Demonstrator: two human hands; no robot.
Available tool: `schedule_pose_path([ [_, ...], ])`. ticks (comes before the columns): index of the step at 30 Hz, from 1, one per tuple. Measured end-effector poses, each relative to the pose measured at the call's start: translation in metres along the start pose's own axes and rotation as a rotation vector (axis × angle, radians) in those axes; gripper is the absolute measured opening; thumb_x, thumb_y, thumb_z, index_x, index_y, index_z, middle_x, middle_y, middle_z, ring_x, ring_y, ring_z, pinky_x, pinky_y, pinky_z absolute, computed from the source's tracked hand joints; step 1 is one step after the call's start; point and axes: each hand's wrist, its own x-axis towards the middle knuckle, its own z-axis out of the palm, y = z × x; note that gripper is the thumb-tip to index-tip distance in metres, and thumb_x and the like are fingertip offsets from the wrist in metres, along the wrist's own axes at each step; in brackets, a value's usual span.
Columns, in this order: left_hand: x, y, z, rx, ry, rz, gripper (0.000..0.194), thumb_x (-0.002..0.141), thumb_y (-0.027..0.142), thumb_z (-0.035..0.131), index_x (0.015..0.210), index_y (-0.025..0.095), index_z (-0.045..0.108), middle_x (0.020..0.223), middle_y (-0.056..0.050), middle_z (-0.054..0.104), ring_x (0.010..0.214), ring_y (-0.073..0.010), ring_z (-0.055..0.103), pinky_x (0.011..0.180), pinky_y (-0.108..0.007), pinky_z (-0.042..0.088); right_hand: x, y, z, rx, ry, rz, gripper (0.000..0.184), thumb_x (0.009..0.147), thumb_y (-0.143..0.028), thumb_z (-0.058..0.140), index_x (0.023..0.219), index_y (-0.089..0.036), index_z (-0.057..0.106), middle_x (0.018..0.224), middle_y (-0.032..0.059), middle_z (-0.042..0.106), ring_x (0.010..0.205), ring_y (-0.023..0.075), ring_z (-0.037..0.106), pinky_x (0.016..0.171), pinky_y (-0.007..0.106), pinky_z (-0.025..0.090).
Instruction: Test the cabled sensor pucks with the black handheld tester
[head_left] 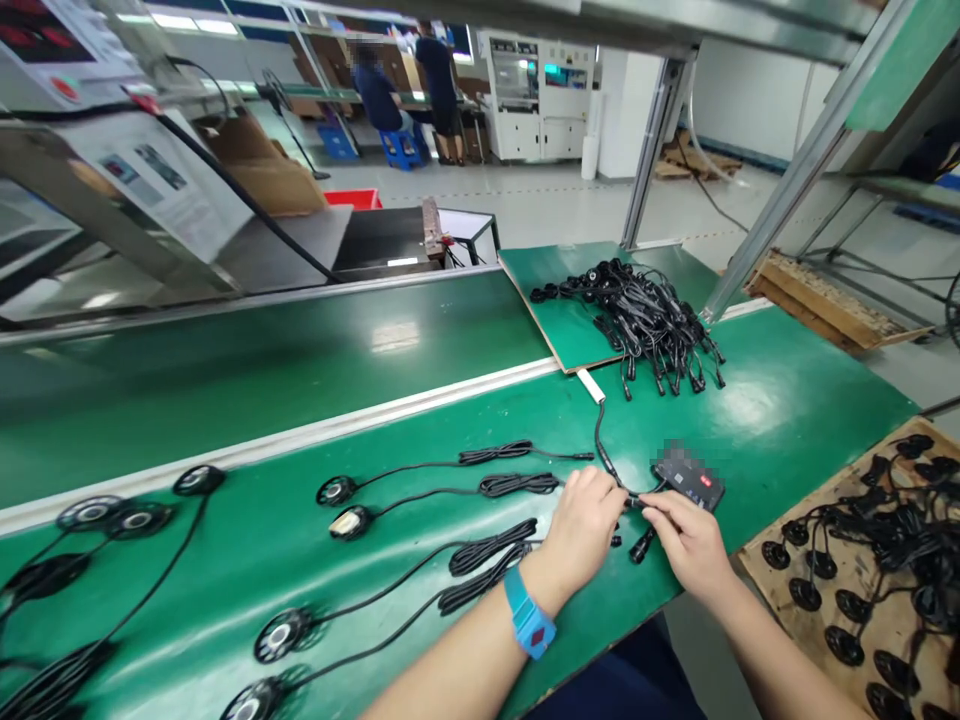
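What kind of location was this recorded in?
Probably an electronics assembly workshop: a green workbench bears rows of coiled black cables, a big pile of similar leads lies beyond, and cabinet-like machines stand in the background.

On the bench (225,540), counted from the box (688,478): heap (645,318) on a panel (551,310) near 12 o'clock; laden board (802,630) at 4, beside the bench; four cords (517,485) around 8 to 9, more cords (71,670) farther out; rail (450,398) behind them toward 10.

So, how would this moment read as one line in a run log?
left hand: holds black cable | right hand: holds same cable | nearby: black box | beyond: cable pile
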Motion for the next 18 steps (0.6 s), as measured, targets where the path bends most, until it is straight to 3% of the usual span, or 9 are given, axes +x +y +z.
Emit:
schedule_pose_path([
  [6, -0.001, -0.001, 0.009, 0.078, 0.055, 0.076, 0.018, 0.102, 0.015, 0.053, 0.085, 0.016, 0.058, 0.085, -0.004, 0.055, 0.084, -0.0208, 0.045, 0.073, -0.036, 0.036, 0.002, 0.002, 0.004, -0.026, -0.038, -0.03, 0.019, 0.112, -0.022, 0.052, 0.122, -0.023, 0.069, 0.109, 0.0041, 0.068, 0.096, 0.0187, 0.067, 0.086, 0.028, 0.055],
  [13, 0.0, 0.004, 0.008, 0.192, 0.121, 0.219, 0.023, 0.104, 0.013, 0.043, 0.085, 0.016, 0.055, 0.084, -0.005, 0.052, 0.081, -0.0215, 0.045, 0.069, -0.035, 0.038, 0.0, 0.004, 0.005, -0.032, -0.107, -0.007, 0.024, 0.114, -0.025, 0.047, 0.122, -0.021, 0.069, 0.107, 0.0081, 0.068, 0.094, 0.0218, 0.066, 0.084, 0.032, 0.055],
  [18, -0.001, 0.004, 0.017, 0.287, 0.128, 0.291, 0.027, 0.102, 0.005, 0.037, 0.084, 0.016, 0.054, 0.082, -0.005, 0.05, 0.076, -0.0213, 0.045, 0.067, -0.035, 0.039, 0.0, 0.007, 0.007, -0.06, -0.116, -0.02, 0.026, 0.115, -0.027, 0.045, 0.117, -0.021, 0.07, 0.105, 0.0062, 0.068, 0.092, 0.02, 0.067, 0.082, 0.031, 0.055],
])
